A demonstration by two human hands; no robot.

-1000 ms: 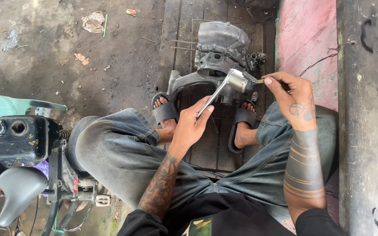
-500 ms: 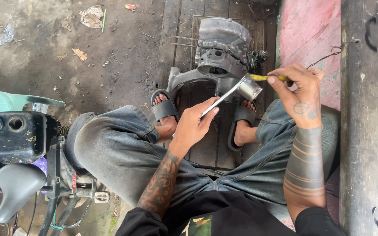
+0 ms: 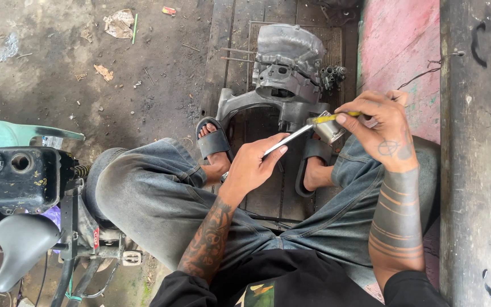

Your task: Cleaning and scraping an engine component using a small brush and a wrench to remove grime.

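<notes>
A grimy concrete floor (image 3: 75,68) fills the left of the view, strewn with paper scraps (image 3: 119,23) and small debris in flat daylight. Dark wooden planks (image 3: 228,45) run down the middle, with a faded pink slab (image 3: 396,45) beside them and — at the far right — a grey wall (image 3: 478,142) bearing black painted marks. At lower left stand a teal plastic chair (image 3: 7,133), a black fuel tank (image 3: 18,179) and a grey saddle (image 3: 21,244) — parts of a small motorbike.

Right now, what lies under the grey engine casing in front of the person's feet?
The engine casing sits on dark wooden planks with a wire rack's rods sticking out at its left. Whatever lies directly beneath the casing is covered and cannot be seen.
</notes>
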